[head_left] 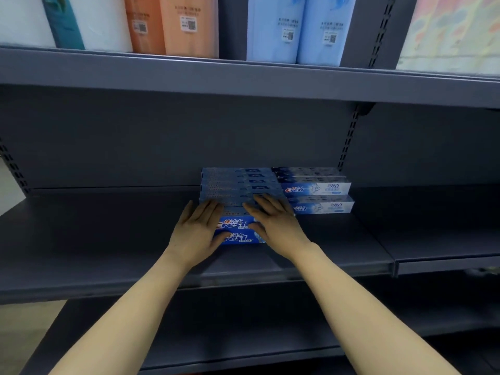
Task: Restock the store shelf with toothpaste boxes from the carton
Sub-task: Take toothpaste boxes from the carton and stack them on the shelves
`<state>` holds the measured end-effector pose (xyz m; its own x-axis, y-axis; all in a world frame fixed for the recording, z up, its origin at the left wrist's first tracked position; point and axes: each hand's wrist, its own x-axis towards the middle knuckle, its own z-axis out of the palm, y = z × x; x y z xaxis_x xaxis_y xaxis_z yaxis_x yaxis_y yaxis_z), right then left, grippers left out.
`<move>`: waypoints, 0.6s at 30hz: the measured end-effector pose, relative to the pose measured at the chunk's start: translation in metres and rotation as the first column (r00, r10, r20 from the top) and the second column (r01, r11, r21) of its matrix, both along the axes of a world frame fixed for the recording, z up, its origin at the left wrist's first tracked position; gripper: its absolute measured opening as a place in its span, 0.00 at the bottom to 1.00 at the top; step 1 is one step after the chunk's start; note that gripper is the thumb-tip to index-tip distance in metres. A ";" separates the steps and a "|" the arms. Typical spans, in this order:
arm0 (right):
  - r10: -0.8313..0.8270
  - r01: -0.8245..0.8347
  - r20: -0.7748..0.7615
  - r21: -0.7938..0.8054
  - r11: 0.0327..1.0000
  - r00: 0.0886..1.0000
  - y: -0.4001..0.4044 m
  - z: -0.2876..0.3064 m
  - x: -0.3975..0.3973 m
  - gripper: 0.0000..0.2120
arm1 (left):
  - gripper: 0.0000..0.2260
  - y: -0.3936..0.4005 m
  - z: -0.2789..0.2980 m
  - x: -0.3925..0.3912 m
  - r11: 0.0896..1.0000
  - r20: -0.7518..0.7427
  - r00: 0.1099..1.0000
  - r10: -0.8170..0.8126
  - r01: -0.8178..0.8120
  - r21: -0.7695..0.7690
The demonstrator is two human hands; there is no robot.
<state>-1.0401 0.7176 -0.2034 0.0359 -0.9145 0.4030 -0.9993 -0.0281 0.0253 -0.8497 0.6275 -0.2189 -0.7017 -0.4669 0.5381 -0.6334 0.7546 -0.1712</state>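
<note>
A stack of blue toothpaste boxes (238,185) sits two layers high on the dark grey middle shelf (108,239), running from the back wall toward the front. My left hand (198,230) lies with straight fingers on the stack's front left end, thumb against the front faces. My right hand (273,220) lies flat on top of the front right end, thumb on the front box. To the right stands a second stack of white-and-blue toothpaste boxes (319,196), two layers high. The carton is out of view.
The upper shelf (243,79) carries tall packs in white, orange (173,25) and light blue (300,28). A slotted upright (350,136) rises behind the right stack. A lower shelf (243,334) lies beneath my forearms. Another shelf section (446,239) adjoins on the right.
</note>
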 end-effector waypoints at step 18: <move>-0.219 0.226 -0.101 0.060 0.972 0.971 0.011 0.000 0.023 0.32 | 0.32 0.030 0.015 -0.013 0.975 0.100 0.973 0.209 -0.215 0.051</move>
<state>-1.0171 0.7284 -0.2036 -0.1373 -0.9295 0.3422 -0.9740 0.1895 0.1239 -0.8627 0.6575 -0.2041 -0.6289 -0.6407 0.4405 -0.7635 0.6157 -0.1946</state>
